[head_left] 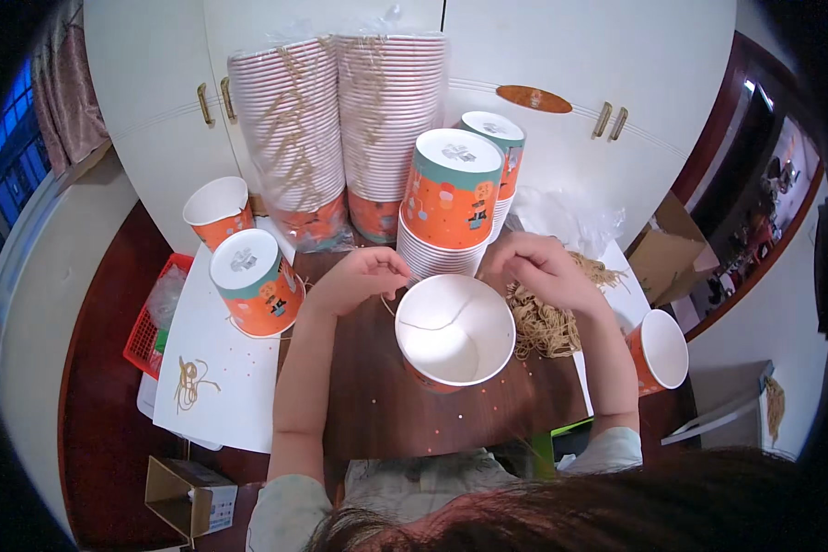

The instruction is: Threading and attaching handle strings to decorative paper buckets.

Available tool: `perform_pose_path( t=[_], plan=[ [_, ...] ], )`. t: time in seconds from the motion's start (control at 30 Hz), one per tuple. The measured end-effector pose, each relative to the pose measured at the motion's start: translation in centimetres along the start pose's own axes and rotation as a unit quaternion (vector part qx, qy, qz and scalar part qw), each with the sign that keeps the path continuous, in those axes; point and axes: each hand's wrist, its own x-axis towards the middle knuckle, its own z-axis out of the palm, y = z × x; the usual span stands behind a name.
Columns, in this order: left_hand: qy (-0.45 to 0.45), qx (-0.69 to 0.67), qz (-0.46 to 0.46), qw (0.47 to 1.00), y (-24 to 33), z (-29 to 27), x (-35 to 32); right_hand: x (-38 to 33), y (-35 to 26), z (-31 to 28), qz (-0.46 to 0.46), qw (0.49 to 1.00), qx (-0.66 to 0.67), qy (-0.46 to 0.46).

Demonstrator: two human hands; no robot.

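Observation:
An open white paper bowl with an orange outside (455, 331) stands on the dark wooden table (377, 405) in front of me. A thin tan rubber band (432, 322) stretches across its far rim. My left hand (363, 276) pinches one end of the band at the bowl's left edge. My right hand (538, 267) holds the other end at the right edge. A heap of tan rubber bands (543, 322) lies just right of the bowl, under my right wrist.
Stacks of lidded orange bowls (453, 198) and two tall wrapped stacks of bowls (340, 129) stand behind. A lidded bowl (253, 281) and an open one (219, 212) sit on white paper (221, 377) at left, another open bowl (661, 350) at right. A red basket (147, 322) sits far left.

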Motion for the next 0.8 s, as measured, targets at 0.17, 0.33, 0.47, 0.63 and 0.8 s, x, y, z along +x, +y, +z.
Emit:
perform_pose_path(
  t=[0.17, 0.33, 0.47, 0.63, 0.8],
  plan=[
    [-0.025, 0.057, -0.030, 0.998, -1.1, 1.5, 1.0, 3.1, -2.0, -0.1, -0.165, 0.983, 0.020, 0.071],
    [-0.063, 0.118, -0.052, 0.990, -0.3, 1.7, 0.7, 5.6, -2.6, 0.7, -0.152, 0.975, 0.016, 0.160],
    [-0.040, 0.069, -0.060, 0.995, 0.3, 0.8, 0.2, 5.9, -0.3, 1.7, -0.104, 0.959, -0.235, 0.123],
    [-0.027, 0.019, -0.045, 0.998, -0.8, -0.5, 0.5, 5.0, 2.5, 5.6, -0.107, 0.970, -0.203, -0.076],
    [-0.043, -0.050, -0.045, 0.997, -1.3, -1.1, 0.6, 5.3, 4.2, 8.2, -0.081, 0.980, -0.181, -0.025]
  ],
)
